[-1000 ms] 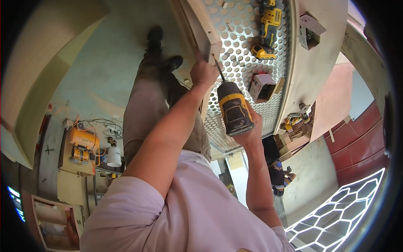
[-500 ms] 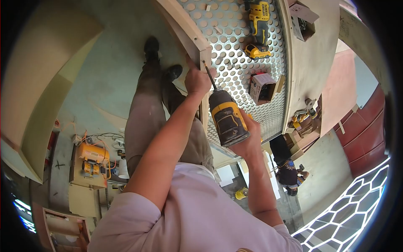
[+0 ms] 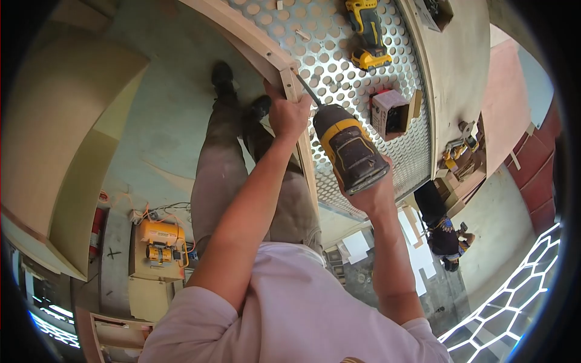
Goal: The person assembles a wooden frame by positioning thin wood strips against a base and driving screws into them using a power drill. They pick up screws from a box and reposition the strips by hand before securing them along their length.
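My right hand (image 3: 376,192) is closed round the grip of a yellow and black cordless drill (image 3: 354,148). Its long thin bit (image 3: 307,88) slants up and left to the corner of a pale wooden frame (image 3: 279,59), at or very near the wood. Whether a screw sits at the tip is too small to tell. Just below that corner, my left hand (image 3: 288,114) grips the frame's edge with the fingers wrapped over it. A perforated metal sheet (image 3: 331,65) lies inside the frame, to the right of both hands.
On the sheet lie another yellow power tool (image 3: 370,42) and an open cardboard box (image 3: 387,114) of dark small pieces. An orange compressor (image 3: 160,242) with hoses stands at lower left. Another person (image 3: 445,239) is at the right. Tools and wood scraps (image 3: 463,157) fill a bin there.
The view has shifted, moving most of the scene right. The drill's rear end has swung to the right, so the drill slants more. My left hand keeps its hold on the frame.
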`<action>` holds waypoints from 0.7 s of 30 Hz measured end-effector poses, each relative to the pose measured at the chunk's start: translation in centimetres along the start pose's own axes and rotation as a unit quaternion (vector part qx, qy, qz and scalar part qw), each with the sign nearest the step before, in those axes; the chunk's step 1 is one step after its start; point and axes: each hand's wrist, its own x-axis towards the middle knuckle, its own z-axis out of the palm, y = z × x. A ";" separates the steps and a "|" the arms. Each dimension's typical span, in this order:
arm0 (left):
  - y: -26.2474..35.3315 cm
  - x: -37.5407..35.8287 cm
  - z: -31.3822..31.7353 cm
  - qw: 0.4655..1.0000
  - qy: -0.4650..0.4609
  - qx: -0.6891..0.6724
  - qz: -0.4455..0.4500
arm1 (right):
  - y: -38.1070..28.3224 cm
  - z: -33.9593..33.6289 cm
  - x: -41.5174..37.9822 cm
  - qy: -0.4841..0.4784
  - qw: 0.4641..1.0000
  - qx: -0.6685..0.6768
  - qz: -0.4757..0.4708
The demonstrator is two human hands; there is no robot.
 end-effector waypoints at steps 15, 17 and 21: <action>-0.6 0.1 0.5 0.998 0.037 -0.004 0.051 | -1.7 1.1 -1.1 0.053 0.998 0.020 -0.014; -0.5 0.0 0.6 0.998 0.036 -0.003 0.051 | -1.3 1.5 -1.1 0.057 0.998 -0.012 -0.035; 0.0 0.7 1.5 0.997 0.069 0.000 0.027 | -0.6 2.5 -0.1 0.012 0.998 0.049 0.047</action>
